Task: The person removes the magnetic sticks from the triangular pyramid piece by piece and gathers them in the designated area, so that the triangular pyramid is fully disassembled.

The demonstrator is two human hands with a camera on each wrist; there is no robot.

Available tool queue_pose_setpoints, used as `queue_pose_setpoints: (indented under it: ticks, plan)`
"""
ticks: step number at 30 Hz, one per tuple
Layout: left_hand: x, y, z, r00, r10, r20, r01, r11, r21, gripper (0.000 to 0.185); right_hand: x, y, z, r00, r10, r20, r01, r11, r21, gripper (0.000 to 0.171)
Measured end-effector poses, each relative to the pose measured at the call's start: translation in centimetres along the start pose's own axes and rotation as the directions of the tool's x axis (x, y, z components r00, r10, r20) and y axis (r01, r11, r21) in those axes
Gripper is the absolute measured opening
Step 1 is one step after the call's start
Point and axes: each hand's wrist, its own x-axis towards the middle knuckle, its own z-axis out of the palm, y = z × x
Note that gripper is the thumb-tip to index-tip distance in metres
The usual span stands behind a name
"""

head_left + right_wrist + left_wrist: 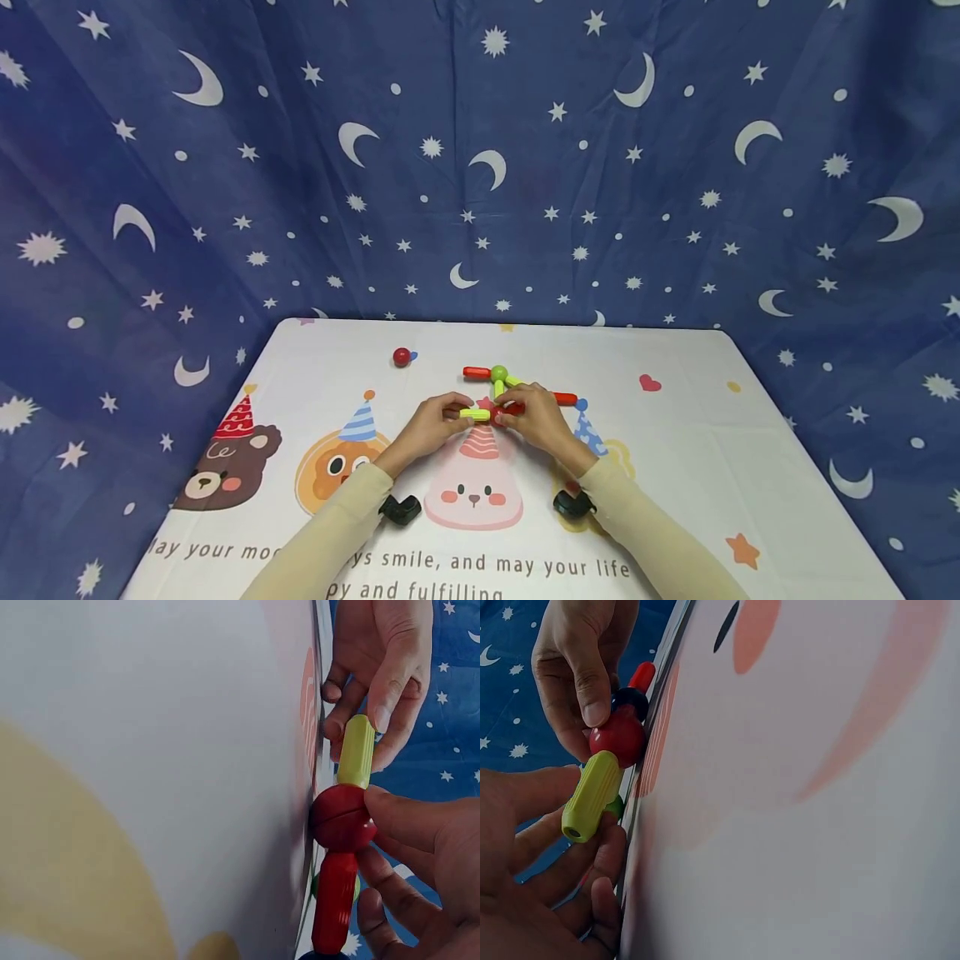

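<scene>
My left hand [442, 417] pinches a short yellow rod [474, 414] between thumb and fingers. The rod's inner end meets a red ball [341, 817], which my right hand [536, 417] grips with thumb and fingertips. From the ball's other side runs a red rod [335, 900] to a dark blue ball [632, 699], which the right hand covers in the head view. Beyond that ball another red rod [564, 399] sticks out to the right. Behind the hands, a green ball [498, 374] joins a red rod [476, 372] and yellow-green rods [513, 382], partly hidden by the right hand.
A loose dark red ball [402, 357] lies toward the back left of the table. The white tablecloth [795, 467] carries printed animals, party hats and lettering. A blue curtain [525, 167] with moons and stars stands behind and beside the table.
</scene>
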Motion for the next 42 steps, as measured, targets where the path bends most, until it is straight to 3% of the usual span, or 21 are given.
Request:
queue_pose_setpoints:
  ticks: [19,26,35,42]
  plan:
    - [0.2,0.4,0.2,1.000,0.001,0.027,-0.003,0.997,0.077,0.024,0.0,0.2,0.0,1.000,0.023,0.010,-0.023,0.999,-0.034,0.029]
    - [-0.3,0.3,-0.1,1.000,0.027,-0.012,-0.025,0.994,0.103,0.018,-0.1,0.1,-0.1,0.999,0.030,0.016,-0.030,0.999,-0.037,0.029]
    - [-1.0,-0.3,-2.3,0.993,-0.016,-0.119,0.024,0.998,0.066,0.020,-0.1,0.2,0.0,0.999,0.033,0.012,-0.032,0.999,-0.033,0.029]
    - [-1.1,-1.3,-4.6,0.987,-0.055,-0.153,0.066,0.996,0.067,0.023,-0.1,0.3,0.1,0.999,0.042,0.011,-0.042,0.999,-0.027,0.030]
